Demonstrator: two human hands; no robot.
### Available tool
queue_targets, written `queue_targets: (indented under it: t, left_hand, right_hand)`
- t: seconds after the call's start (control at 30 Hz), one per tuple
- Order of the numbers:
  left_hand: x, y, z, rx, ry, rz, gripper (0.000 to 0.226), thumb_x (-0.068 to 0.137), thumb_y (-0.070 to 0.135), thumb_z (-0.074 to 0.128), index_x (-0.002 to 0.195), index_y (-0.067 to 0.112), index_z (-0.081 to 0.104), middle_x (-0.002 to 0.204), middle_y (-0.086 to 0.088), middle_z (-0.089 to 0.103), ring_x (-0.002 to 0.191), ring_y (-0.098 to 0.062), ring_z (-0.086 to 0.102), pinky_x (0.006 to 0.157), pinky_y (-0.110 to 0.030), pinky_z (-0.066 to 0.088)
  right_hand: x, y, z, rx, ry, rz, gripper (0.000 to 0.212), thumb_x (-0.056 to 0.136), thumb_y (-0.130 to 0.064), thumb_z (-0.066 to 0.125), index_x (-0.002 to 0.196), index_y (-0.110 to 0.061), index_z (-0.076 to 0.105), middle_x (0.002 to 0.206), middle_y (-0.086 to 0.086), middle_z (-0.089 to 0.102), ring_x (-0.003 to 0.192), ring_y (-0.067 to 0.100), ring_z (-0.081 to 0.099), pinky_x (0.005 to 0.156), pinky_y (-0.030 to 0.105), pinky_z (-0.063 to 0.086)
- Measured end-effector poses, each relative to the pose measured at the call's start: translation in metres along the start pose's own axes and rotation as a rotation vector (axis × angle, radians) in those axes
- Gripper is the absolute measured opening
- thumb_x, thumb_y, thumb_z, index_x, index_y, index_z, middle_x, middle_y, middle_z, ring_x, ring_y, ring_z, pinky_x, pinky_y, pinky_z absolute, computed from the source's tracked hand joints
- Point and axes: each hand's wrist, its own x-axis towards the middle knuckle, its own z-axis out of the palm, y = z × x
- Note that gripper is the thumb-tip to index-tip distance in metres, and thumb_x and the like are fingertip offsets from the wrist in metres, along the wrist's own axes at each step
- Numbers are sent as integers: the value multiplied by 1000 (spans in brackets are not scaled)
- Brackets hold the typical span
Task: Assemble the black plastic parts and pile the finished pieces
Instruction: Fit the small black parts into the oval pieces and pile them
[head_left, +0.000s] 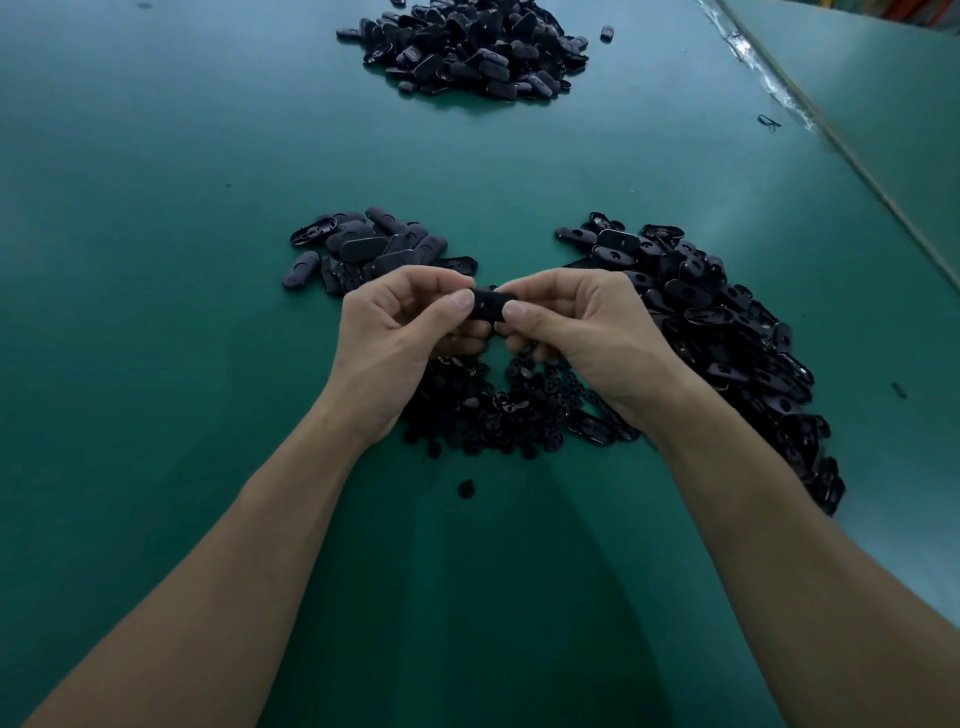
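One piece in hand, many to go.
Left hand (395, 332) and right hand (582, 327) pinch one oval piece (491, 304); small closed-piece pile (363, 249) looks finished, shell heap (727, 332) and inserts (493, 410) wait.

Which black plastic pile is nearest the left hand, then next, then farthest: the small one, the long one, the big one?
1. Small pile of black oval plastic shells, just behind the left hand.
2. Long black pile, right side, beyond the right hand.
3. Big black pile, far across the green table.
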Motion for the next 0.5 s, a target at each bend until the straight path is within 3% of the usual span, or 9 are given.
queue_targets:
  t: [0.07,0.13,0.23,0.4,0.5]
  left_hand:
    - [0,0,0,-18,5,-3,6,90,11,68,95,15,70,82,-4,75,69,-15,72,65,-24,57]
    - [0,1,0,-23,-12,7,16,86,18,74,101,15,70,89,-6,76,76,-18,74,70,-25,58]
    - [0,1,-1,13,-46,32,20,83,14,79,101,17,72,93,-4,77,82,-16,73,74,-23,58]
    - [1,0,-1,129,-19,51,15,85,10,76,94,22,75,87,5,77,80,-9,70,75,-22,57]
    - [1,0,1,152,-10,51,14,86,11,74,93,23,75,84,8,76,77,-7,68,74,-21,57]
  right_hand:
    - [-1,0,3,45,15,14,10,92,-5,69,94,-14,72,79,4,77,68,11,71,57,17,51]
    - [-2,-1,7,125,32,25,7,92,-4,68,96,-11,68,83,8,77,71,16,73,58,19,52]
    - [-4,0,15,191,28,43,5,94,-6,66,97,-7,62,85,10,78,74,21,75,58,20,53]
    - [-7,1,17,-134,-7,25,12,96,-18,66,85,-14,70,77,4,77,65,19,74,53,20,49]
    - [-4,-2,8,-369,51,-39,11,92,-26,71,84,-21,76,73,-6,75,64,8,71,63,24,57]
